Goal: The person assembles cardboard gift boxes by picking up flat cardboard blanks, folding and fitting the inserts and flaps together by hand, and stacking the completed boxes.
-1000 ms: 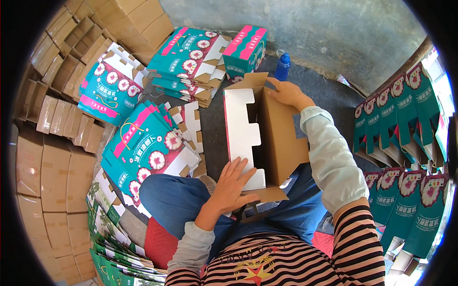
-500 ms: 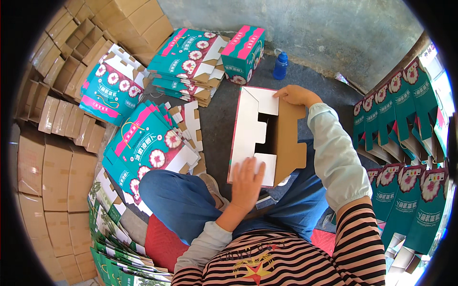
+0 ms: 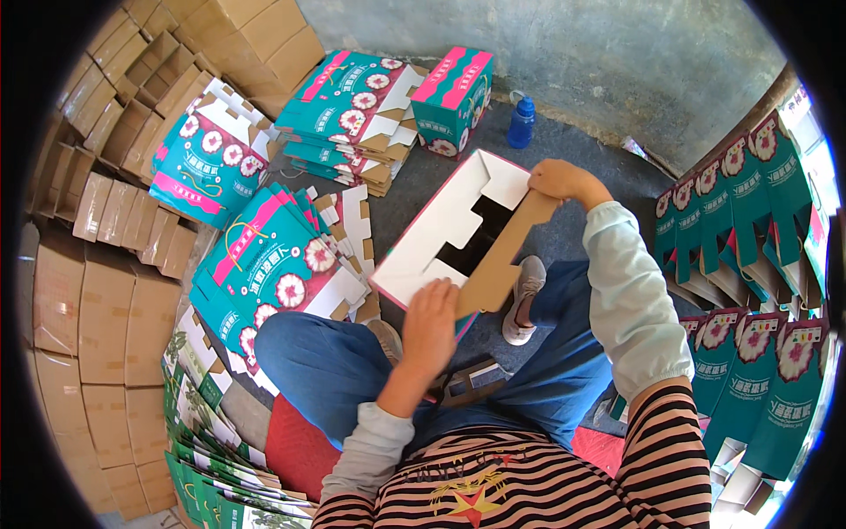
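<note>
A carton gift box point(image 3: 441, 212) stands tilted between my legs, with white flaps folded in over a dark opening. One long brown flap point(image 3: 502, 269) stands along its right side. My right hand point(image 3: 564, 182) is closed on the far end of that flap, the fingers bent over it. At the near end, my left hand point(image 3: 429, 324) holds the corner of the box, fingertips pressed together on the white flap. The outer sides are mostly hidden; a strip of teal and pink shows along the edges.
Stacks of flat teal cartons point(image 3: 264, 264) lie to the left, before brown cardboard boxes point(image 3: 66, 300). A finished teal-and-pink box point(image 3: 454, 93) and a blue bottle point(image 3: 521, 123) stand near the wall. Rows of teal boxes point(image 3: 731, 194) line the right. A small dark object point(image 3: 476, 381) lies near my lap.
The box has turned clockwise, its far end swinging right and its near end left. Both hands moved with it; my left hand's fingers went from spread flat to closed at the corner.
</note>
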Demonstrator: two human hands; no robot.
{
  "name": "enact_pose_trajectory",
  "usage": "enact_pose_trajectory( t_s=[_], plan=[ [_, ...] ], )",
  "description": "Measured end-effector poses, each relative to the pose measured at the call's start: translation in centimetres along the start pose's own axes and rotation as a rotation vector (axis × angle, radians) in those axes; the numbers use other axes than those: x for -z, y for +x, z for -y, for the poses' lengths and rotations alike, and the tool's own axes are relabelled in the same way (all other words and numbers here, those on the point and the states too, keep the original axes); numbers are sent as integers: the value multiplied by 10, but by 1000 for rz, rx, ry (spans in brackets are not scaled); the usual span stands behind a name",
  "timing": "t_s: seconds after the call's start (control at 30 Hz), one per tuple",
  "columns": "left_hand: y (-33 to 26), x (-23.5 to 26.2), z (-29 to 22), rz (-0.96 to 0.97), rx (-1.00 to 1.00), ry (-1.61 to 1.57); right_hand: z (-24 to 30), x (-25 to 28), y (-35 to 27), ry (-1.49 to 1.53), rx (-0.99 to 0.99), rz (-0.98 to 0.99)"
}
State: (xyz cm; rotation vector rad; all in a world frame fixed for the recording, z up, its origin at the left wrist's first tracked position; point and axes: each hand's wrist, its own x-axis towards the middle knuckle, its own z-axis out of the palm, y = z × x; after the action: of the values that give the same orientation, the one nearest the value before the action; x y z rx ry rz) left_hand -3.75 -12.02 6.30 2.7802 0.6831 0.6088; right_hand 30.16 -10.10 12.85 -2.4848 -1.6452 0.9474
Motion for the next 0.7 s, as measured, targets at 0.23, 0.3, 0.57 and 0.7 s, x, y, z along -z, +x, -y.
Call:
enact_pose_trajectory(
  t_s=[0.23,0.3,0.57,0.7],
  plan=[
    [-7,8,21,90,234,-152,3,-10,-17,355,-102,195],
    [-7,-3,7,12,258,-180,-1,-14,-17,318,-88,203],
    [-3,-11,-2,-283,222,43,34,-59,-58,-326,777,-481],
    [-5,-11,-3,-45,43,66,36,-83,-55,-485,629,-321]
  ],
)
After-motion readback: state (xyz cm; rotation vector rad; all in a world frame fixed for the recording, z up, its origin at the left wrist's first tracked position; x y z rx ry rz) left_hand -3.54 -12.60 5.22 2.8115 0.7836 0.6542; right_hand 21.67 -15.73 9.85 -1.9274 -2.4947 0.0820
